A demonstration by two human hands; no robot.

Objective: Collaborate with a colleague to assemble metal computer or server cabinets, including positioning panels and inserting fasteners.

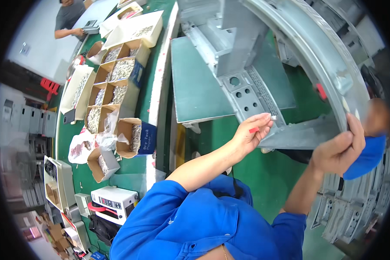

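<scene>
A large grey sheet-metal housing (286, 138) stands on a green-topped board, with round holes and a slotted strip in its inner panel. My left hand (251, 132) is over the housing's near edge, fingers pinched on a small whitish piece (273, 117) whose exact kind I cannot make out. A bit of red tape (254, 130) is on this hand. My right hand (340, 147) grips the near right corner of the housing's curved frame, thumb on the near side and fingers over the rim.
Left of me, a green workbench (160, 17) carries a divided cardboard box (100, 80) of small parts, a blue carton (148, 138), white bins (154, 26) and a white control unit (121, 197). A person in blue (368, 158) is close at right; another person (69, 19) is at far left.
</scene>
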